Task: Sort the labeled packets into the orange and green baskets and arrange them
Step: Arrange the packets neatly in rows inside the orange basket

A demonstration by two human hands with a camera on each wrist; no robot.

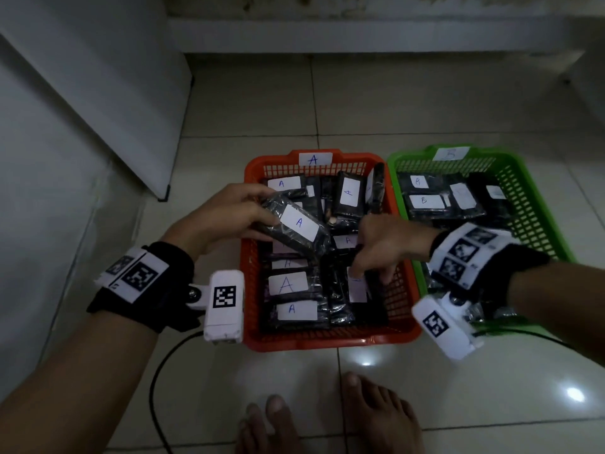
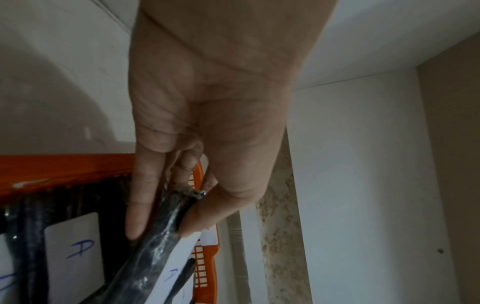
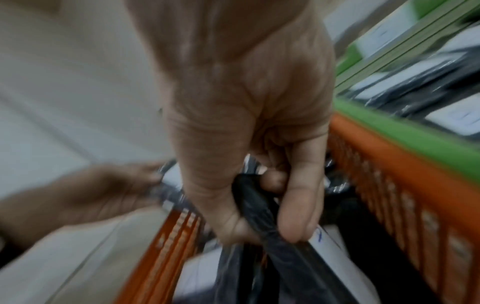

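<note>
An orange basket [image 1: 250,290] tagged A holds several black packets with white A labels. My left hand [image 1: 229,214] grips one black packet labelled A [image 1: 296,229] above the basket's left side; in the left wrist view its thumb and fingers [image 2: 137,216] pinch the packet's end [image 2: 166,224]. My right hand [image 1: 379,247] reaches into the basket's right part and pinches an upright black packet [image 1: 358,286]; the right wrist view shows the thumb and forefinger [image 3: 298,216] clamped on the packet's edge [image 3: 254,203]. The green basket [image 1: 537,204] tagged B sits to the right with B-labelled packets.
Both baskets stand side by side on a pale tiled floor [image 1: 425,103]. A white cabinet [image 1: 98,93] rises at the left. A black cable [image 1: 157,388] curls on the floor near the orange basket's front corner. My bare feet [image 1: 327,421] are just in front.
</note>
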